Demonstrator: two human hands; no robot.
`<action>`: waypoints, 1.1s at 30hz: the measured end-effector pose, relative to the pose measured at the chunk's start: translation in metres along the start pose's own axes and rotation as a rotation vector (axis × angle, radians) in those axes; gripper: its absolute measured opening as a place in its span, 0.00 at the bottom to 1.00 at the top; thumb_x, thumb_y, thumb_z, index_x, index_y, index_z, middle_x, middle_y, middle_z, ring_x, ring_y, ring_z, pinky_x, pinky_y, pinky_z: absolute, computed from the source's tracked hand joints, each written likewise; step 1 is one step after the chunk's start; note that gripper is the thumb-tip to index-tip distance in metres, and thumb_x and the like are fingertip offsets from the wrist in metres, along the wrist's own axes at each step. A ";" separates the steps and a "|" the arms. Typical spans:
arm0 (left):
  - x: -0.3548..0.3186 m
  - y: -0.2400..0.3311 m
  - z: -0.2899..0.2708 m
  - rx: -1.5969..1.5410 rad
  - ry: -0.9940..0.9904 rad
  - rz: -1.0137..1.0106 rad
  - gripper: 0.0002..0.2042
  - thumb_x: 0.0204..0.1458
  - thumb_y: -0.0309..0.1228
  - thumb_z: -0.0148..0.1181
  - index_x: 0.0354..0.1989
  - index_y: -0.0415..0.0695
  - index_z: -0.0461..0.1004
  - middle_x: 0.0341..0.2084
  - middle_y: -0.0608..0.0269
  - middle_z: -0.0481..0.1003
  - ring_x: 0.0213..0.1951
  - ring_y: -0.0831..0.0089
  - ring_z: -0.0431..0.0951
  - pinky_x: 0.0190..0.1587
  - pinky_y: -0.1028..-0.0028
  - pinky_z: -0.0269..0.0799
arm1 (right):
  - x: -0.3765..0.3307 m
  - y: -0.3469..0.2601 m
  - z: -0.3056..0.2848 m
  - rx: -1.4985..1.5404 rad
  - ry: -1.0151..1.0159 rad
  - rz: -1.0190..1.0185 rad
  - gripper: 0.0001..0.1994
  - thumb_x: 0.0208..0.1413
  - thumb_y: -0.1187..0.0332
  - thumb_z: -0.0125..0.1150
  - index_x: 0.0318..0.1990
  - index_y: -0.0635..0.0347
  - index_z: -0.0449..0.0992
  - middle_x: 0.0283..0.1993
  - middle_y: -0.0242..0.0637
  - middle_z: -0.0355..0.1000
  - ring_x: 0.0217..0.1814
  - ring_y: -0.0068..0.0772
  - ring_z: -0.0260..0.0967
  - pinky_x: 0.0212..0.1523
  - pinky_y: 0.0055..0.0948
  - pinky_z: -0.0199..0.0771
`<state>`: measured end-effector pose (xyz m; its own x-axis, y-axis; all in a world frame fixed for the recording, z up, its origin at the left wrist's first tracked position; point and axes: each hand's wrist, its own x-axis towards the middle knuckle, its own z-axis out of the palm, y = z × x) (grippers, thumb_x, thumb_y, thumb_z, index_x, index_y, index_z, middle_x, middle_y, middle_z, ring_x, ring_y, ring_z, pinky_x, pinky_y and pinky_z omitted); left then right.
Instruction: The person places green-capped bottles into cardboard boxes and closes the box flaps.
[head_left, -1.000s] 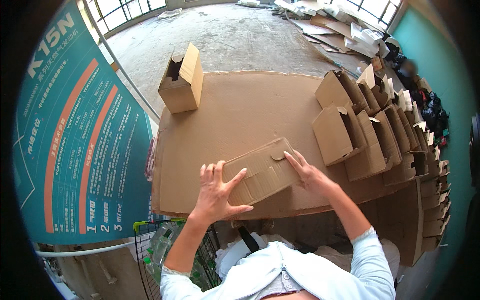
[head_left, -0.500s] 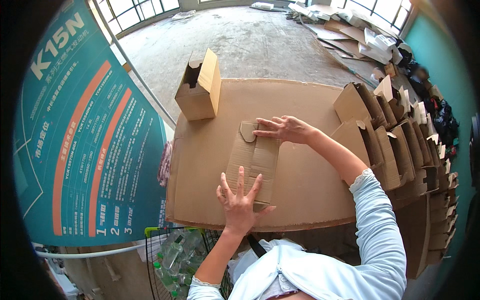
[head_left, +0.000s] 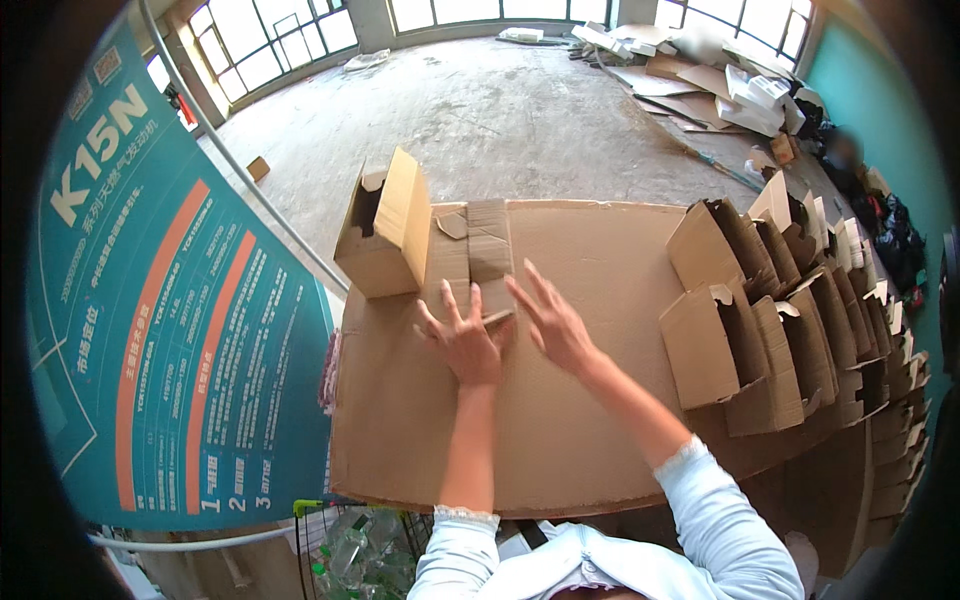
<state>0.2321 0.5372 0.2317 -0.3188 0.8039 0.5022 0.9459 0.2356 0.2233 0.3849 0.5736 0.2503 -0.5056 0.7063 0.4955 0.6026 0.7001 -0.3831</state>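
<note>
In the head view, a flat, unfolded cardboard box blank (head_left: 470, 255) is seen lying on the cardboard-covered table (head_left: 600, 420), just ahead of both hands. The left hand (head_left: 465, 345) is pressed on its near edge, fingers spread; the right hand (head_left: 555, 325) is held open beside it, gripping nothing. An assembled box (head_left: 385, 235) stands left of the blank. The blank is judged light, stiff yet creasable, and best gripped by its side edges.

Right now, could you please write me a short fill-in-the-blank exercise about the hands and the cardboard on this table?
1. The left hand presses on a ____ cardboard box blank.
2. The folded open box stands on the blank's ____ side.
3. The right hand has its fingers ____.
4. The row of folded boxes fills the table's ____ edge.

Missing words: flat; left; spread; right
</note>
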 end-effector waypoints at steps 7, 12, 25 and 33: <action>0.110 -0.035 0.066 0.026 0.111 0.028 0.40 0.37 0.72 0.56 0.55 0.58 0.76 0.66 0.55 0.60 0.69 0.46 0.51 0.61 0.26 0.38 | -0.163 -0.061 -0.108 0.201 -0.332 0.360 0.46 0.46 0.78 0.68 0.71 0.37 0.50 0.76 0.44 0.37 0.75 0.52 0.46 0.66 0.46 0.65; 0.128 -0.020 0.085 0.073 -0.003 0.026 0.41 0.35 0.72 0.58 0.56 0.60 0.75 0.69 0.58 0.56 0.69 0.47 0.51 0.61 0.25 0.38 | -0.225 -0.074 -0.184 0.061 -0.130 0.564 0.41 0.44 0.79 0.68 0.68 0.47 0.59 0.73 0.47 0.50 0.73 0.52 0.50 0.67 0.44 0.62; 0.051 -0.057 -0.006 -0.390 -0.099 0.308 0.42 0.51 0.34 0.65 0.72 0.61 0.46 0.70 0.52 0.50 0.69 0.45 0.50 0.67 0.45 0.50 | -0.191 0.058 -0.216 -0.625 -0.304 0.822 0.27 0.50 0.62 0.68 0.55 0.65 0.70 0.31 0.46 0.77 0.41 0.45 0.76 0.57 0.38 0.68; -0.205 -0.267 -0.128 -0.254 0.235 -0.394 0.17 0.59 0.28 0.53 0.55 0.36 0.71 0.52 0.48 0.74 0.53 0.54 0.74 0.56 0.62 0.69 | -0.176 -0.007 -0.179 -0.123 -0.275 0.433 0.11 0.50 0.67 0.63 0.40 0.62 0.79 0.31 0.49 0.75 0.37 0.51 0.75 0.40 0.44 0.75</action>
<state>0.0367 0.2398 0.1765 -0.6804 0.5294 0.5068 0.7159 0.3323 0.6140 0.5802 0.4258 0.3053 -0.3279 0.9411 0.0827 0.8518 0.3324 -0.4050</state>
